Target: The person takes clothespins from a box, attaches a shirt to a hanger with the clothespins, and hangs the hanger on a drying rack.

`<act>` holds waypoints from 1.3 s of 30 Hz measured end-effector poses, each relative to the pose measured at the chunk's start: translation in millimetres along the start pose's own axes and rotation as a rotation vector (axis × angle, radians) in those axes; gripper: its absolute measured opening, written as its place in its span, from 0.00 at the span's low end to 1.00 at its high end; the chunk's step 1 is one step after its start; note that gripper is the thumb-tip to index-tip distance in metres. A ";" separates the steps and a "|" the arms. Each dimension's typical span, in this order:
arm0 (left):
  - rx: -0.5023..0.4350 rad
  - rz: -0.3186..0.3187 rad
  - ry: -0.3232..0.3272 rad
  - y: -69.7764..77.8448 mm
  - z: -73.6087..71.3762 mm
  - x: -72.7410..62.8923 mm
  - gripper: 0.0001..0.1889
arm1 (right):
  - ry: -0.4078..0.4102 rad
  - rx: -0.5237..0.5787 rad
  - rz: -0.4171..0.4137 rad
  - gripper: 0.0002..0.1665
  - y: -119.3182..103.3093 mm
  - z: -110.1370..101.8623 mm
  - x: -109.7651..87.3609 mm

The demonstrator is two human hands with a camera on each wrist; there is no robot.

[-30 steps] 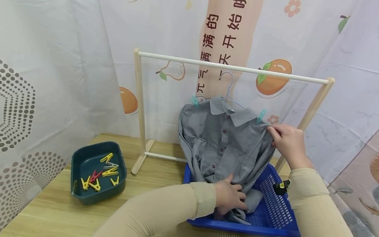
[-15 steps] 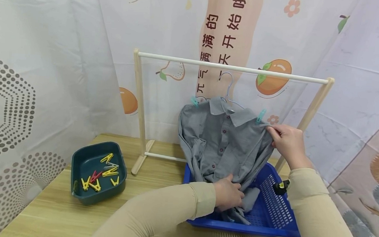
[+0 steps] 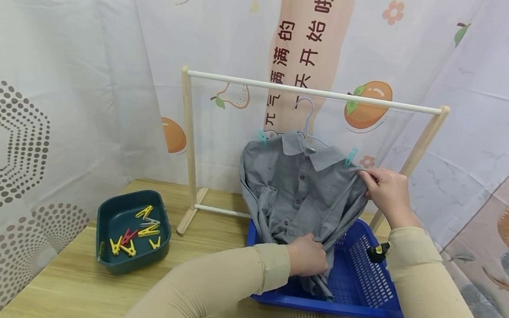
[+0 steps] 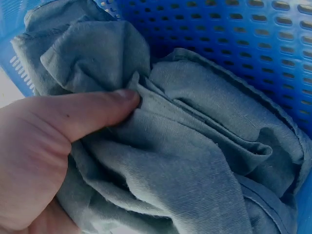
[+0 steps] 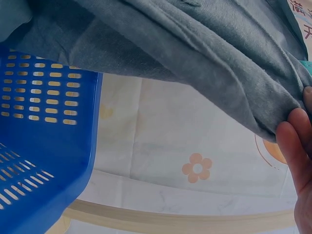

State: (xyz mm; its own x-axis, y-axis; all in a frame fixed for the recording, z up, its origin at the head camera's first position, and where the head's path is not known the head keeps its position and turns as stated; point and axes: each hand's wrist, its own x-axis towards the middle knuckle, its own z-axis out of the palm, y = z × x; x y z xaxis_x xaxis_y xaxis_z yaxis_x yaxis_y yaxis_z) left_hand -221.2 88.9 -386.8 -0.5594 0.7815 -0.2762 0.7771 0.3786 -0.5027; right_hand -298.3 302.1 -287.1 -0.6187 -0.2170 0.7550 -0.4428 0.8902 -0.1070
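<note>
A grey-blue button-up shirt is on a pale hanger, with its collar up and its lower part bunched in the blue basket. Teal clothespins sit on both shoulders. My right hand pinches the shoulder on the right, fingertips against the cloth's edge in the right wrist view. Low on the shirt, my left hand grips the gathered cloth. In the left wrist view its thumb presses on a fold, while the other fingers are mostly hidden beneath.
A wooden drying rack with a white rail stands behind the shirt. To the left, a dark green tub holds several clothespins, yellow, red and grey. Printed curtains surround the wooden table.
My left hand, spread over the cloth earlier, has curled around it. Loose cloth to its right has been drawn in, baring more of the basket floor. My right hand keeps its pinch.
</note>
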 end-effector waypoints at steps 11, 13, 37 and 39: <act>0.031 -0.008 0.088 -9.4 -6.5 -9.8 0.11 | 0.035 -0.008 -0.023 0.09 0.1 -0.8 -1.7; 0.027 -0.004 0.094 -11.8 -7.4 -11.5 0.11 | 0.041 -0.012 -0.022 0.09 0.0 -1.3 -2.1; -0.039 0.042 0.269 -50.9 -25.0 -48.1 0.13 | 0.121 -0.009 -0.076 0.05 0.3 -11.7 -7.1; -0.030 0.044 0.286 -54.4 -25.5 -51.6 0.13 | 0.129 -0.008 -0.079 0.05 0.2 -12.0 -8.0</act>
State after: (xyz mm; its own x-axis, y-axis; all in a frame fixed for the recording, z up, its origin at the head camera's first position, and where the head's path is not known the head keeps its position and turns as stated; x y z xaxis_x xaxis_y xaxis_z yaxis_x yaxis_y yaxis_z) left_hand -227.2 40.6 -324.4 -0.4245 0.9039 -0.0528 0.8093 0.3526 -0.4697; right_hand -285.6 308.8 -285.4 -0.4938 -0.2336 0.8376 -0.4813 0.8757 -0.0395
